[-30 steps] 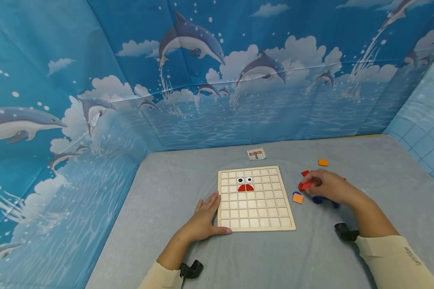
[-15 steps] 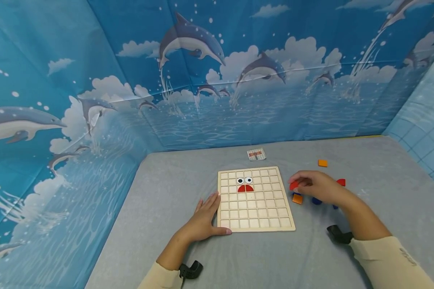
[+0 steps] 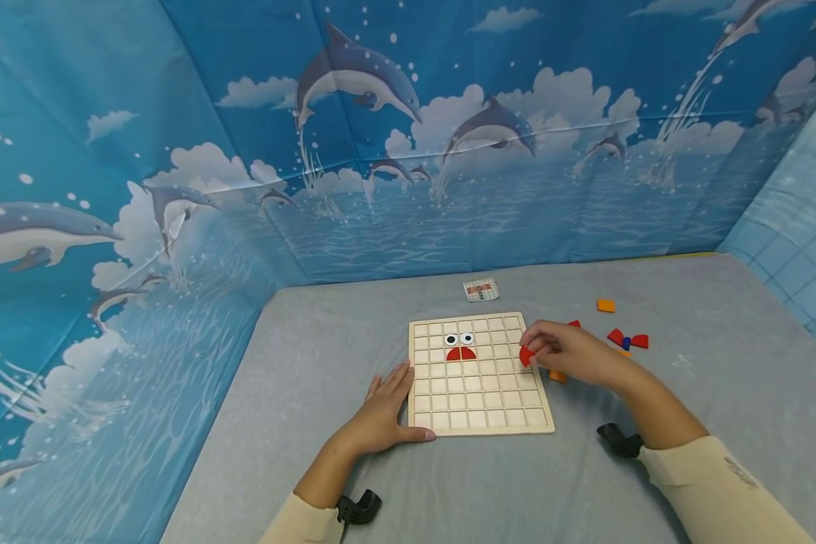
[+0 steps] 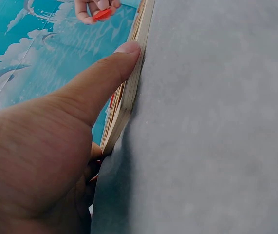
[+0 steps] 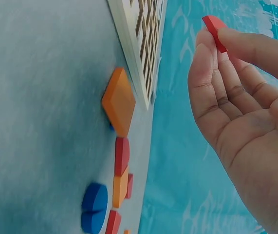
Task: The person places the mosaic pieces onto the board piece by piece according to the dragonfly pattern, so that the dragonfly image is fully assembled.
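A square wooden grid board (image 3: 476,409) lies on the grey cloth. Two eye tiles (image 3: 459,339) sit in neighbouring cells, and two red quarter-round pieces (image 3: 461,353) fill the cells just below. My left hand (image 3: 383,415) rests against the board's lower left corner, thumb on the front edge and fingers along the left side. Over the board's right edge, my right hand (image 3: 578,355) pinches a red quarter-round piece (image 5: 215,32) between thumb and fingertips. In the left wrist view the thumb (image 4: 109,73) lies straight along the board's edge.
Loose pieces lie right of the board: an orange square (image 3: 557,375), another orange square (image 3: 606,306), red pieces (image 3: 640,341) and blue rounded pieces (image 5: 94,207). A small printed card (image 3: 480,289) lies behind the board. A dolphin-print curtain (image 3: 381,189) stands at the back.
My right hand has moved left from the loose pieces to the board's right edge, carrying the red quarter-round piece. My left hand has stayed in place.
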Demonstrator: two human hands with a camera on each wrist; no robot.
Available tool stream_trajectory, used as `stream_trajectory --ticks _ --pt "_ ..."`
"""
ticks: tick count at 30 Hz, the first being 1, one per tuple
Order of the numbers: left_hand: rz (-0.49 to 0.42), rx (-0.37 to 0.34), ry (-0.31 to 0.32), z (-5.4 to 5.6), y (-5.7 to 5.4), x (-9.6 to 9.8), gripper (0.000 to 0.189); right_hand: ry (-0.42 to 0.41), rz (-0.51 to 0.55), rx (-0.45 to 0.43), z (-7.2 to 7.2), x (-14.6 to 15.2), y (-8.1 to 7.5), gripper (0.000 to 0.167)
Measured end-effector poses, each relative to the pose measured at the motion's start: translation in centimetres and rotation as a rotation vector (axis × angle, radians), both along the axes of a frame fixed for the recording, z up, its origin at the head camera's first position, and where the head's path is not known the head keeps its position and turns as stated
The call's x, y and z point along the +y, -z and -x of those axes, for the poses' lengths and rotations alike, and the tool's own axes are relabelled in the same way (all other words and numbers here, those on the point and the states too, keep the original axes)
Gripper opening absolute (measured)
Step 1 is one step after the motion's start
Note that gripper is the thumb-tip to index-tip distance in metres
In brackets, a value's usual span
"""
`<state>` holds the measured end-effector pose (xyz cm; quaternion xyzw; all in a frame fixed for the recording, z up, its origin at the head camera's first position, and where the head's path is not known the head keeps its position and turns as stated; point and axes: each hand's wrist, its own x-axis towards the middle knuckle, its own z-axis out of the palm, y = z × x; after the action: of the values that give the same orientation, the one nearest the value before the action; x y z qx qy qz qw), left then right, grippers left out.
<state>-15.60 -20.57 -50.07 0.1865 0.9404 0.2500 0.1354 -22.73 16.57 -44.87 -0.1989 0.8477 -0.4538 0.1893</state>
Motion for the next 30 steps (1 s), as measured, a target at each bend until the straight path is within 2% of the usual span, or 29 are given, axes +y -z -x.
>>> stream_trajectory --ticks 16,30 --pt "-0.001 -0.009 0.001 0.0 0.0 0.0 0.118 -0.035 -0.006 0.12 0.5 -3.8 0.3 0.027" --pt "0.011 -0.011 -0.006 0.0 0.1 0.1 0.118 -0.094 0.056 0.1 1.1 -6.3 0.6 0.027"
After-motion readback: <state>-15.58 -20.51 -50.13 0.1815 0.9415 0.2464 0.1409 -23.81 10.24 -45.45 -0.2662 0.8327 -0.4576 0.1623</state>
